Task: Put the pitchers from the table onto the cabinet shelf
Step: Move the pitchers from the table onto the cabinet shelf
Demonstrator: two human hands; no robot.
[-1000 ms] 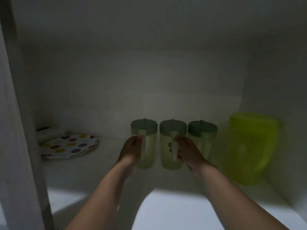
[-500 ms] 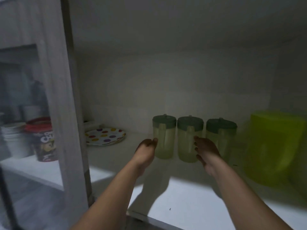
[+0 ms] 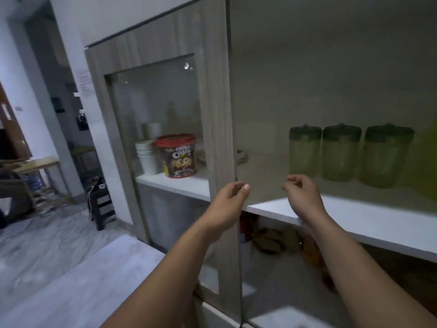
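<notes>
Gripping cabinet door (image 3: 216,114) edge: left hand (image 3: 230,200); right hand (image 3: 302,197) loosely curled.

Three pitchers (image 3: 340,155) stand together on the shelf (image 3: 354,221); left hand (image 3: 228,202) grips the cabinet door (image 3: 212,91).

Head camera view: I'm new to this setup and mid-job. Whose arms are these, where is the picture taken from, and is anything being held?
There is no machine here. A person wears one wide camera on the head, looking forward and down, so the two bare arms are theirs. They stand at an open cabinet. On its white shelf three pitchers with dark green lids stand in a row: the left pitcher, the middle pitcher and the right pitcher. A yellow-green container shows blurred at the right edge. The left hand seems to pinch the edge of the cabinet door. The right hand hangs loosely curled before the shelf and holds nothing. Behind the door's glass stand a cereal tub and stacked paper cups.
</notes>
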